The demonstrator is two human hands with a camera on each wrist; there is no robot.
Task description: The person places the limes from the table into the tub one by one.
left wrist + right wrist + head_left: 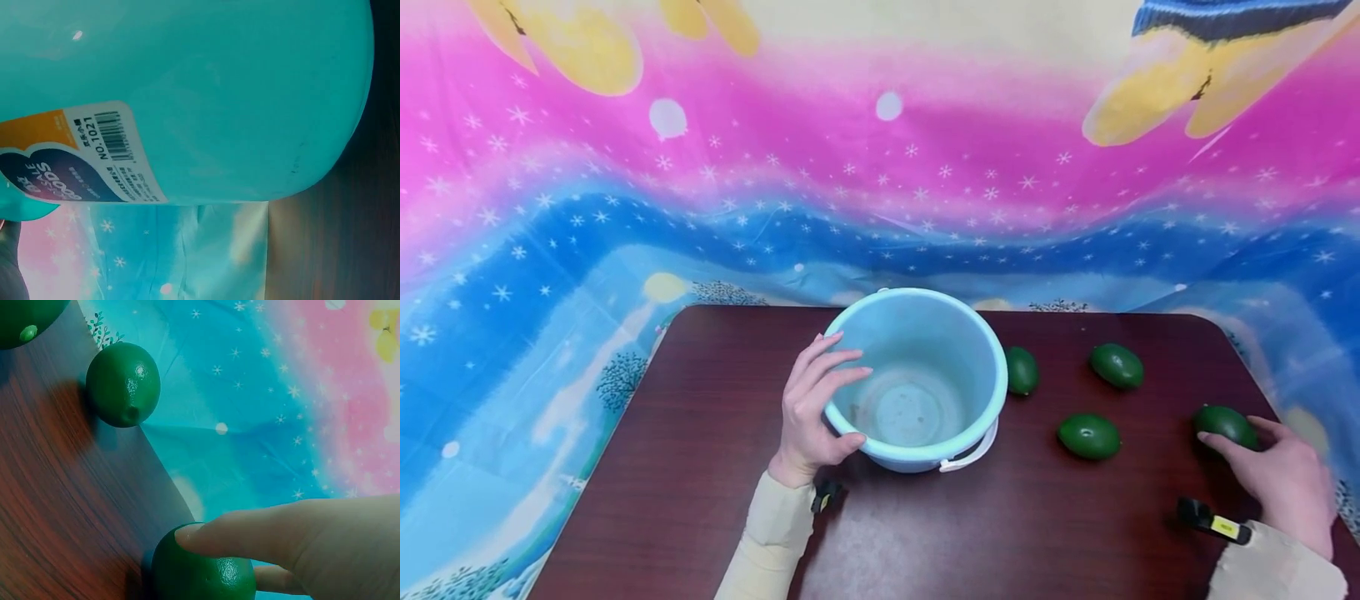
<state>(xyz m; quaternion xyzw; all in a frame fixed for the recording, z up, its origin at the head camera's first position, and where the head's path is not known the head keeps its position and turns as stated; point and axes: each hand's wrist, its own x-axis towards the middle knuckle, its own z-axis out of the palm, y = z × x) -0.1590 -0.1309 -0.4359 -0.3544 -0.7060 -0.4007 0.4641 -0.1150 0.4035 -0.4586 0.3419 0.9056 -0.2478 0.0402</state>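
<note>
Backdrop: a cloth (550,250) with pink and blue bands and white stars hangs behind and around the table.
Table: a dark red-brown wooden table (700,500) carries all the things.
Left hand: the left hand (814,414) is at the left side of the bucket. The fingers curve over the rim and the thumb lies against the outer wall, so it grips the rim lightly. A cream sleeve covers the forearm.
Bucket: the light blue bucket (958,342) stands upright near the middle of the table, and nothing lies inside it. A white handle (972,457) hangs down at its front side. In the left wrist view a label with a barcode (106,156) is on the outer wall.
Lime beside bucket: one green lime (1022,370) lies just beside the right wall of the bucket, partly hidden by it.
Front lime: another lime (1089,436) lies more to the front, apart from the bucket.
Far lime: a third lime (1117,365) lies farther back, near the far edge.
Right lime: the fourth lime (1227,426) lies near the right edge of the table, well apart from the bucket.
Right hand: the right hand (1285,479) lies on the right lime. The fingers (250,534) lie across it and the thumb below, but they are nearly straight. The lime rests on the table.
</note>
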